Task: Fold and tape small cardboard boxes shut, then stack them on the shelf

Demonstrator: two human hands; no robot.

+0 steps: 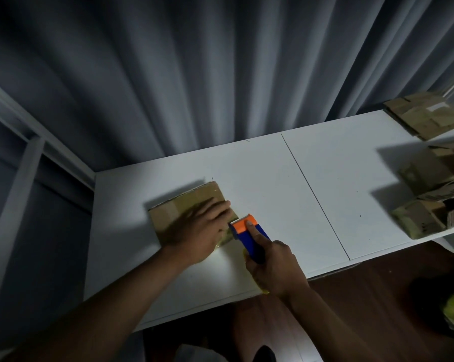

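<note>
The left hand (197, 228) lies flat, fingers straight, on the flat brown cardboard box (179, 212); the right hand (273, 265) grips the blue-and-orange tape dispenser (249, 231). Its toothed edge meets the box's right end.

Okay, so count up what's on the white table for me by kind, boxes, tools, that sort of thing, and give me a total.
Cardboard box under the left hand: 1
Cardboard boxes piled at the table's right end: at least 3; the pile runs out of frame
Tape dispenser, orange and blue, gripped by the right hand: 1
Total: at least 5
</note>
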